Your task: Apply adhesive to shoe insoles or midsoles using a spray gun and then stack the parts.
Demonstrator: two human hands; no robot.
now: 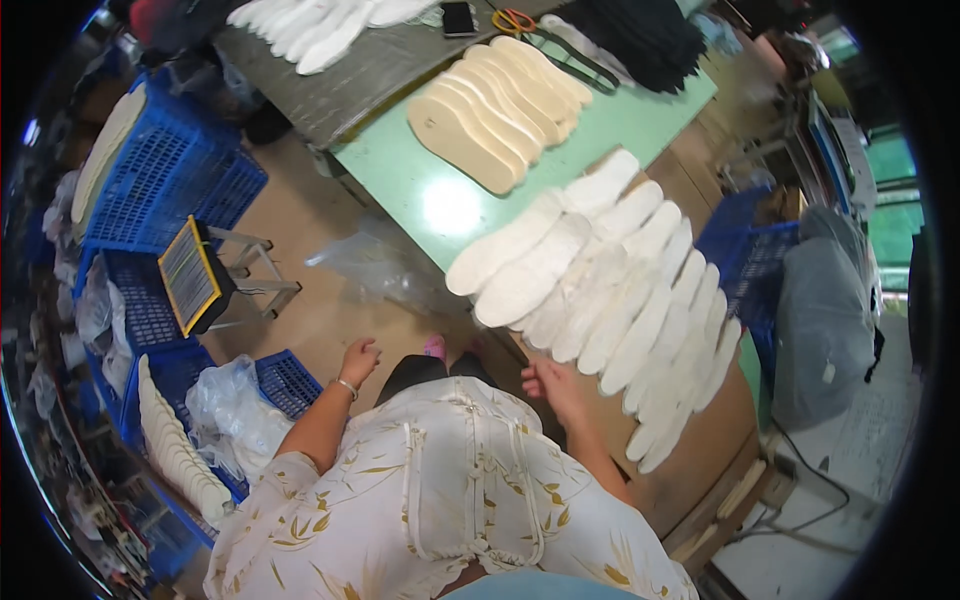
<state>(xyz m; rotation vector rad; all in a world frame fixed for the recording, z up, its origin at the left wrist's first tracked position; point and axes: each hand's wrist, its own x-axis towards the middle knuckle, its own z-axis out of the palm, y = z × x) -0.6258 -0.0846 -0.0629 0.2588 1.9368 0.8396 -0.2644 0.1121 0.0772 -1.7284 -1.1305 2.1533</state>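
Observation:
My left hand (360,362), a bracelet at its wrist, hangs over the floor at my left side. Its fingers are slightly bent and apart, with nothing in them. My right hand (552,382) is beside the near edge of the table, its fingers loosely curled and apart around nothing. Closest to it lie overlapping rows of white insoles (610,290), spread across the green tabletop (400,165) and a brown board (712,440). Farther up the table is a fanned row of beige insoles (490,115).
Blue plastic crates (170,185) stack up on the left, some holding insoles (175,445) and clear plastic bags (240,405). A step stool (245,260) stands beside them. Clear plastic (375,265) lies on the floor. Orange-handled scissors (513,20) and black pieces (635,40) lie at the far end.

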